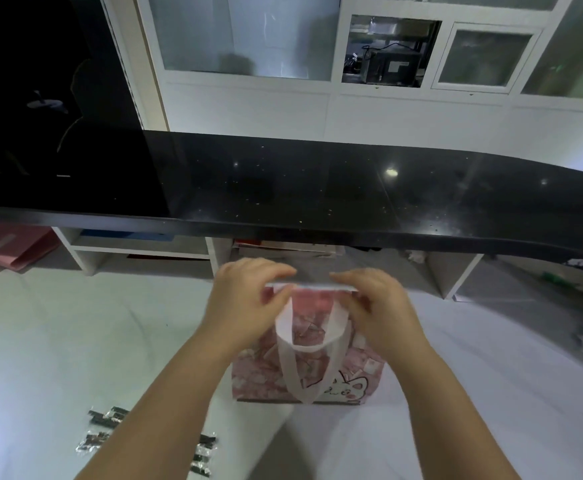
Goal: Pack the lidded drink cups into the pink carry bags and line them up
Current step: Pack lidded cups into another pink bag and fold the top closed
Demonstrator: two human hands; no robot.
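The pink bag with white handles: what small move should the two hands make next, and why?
Probably pull the top edges apart to open the mouth. The left hand and the right hand both pinch the top rim of the pink printed carry bag, which stands on the white cloth and looks flat and closed. Nothing can go in until it is open.
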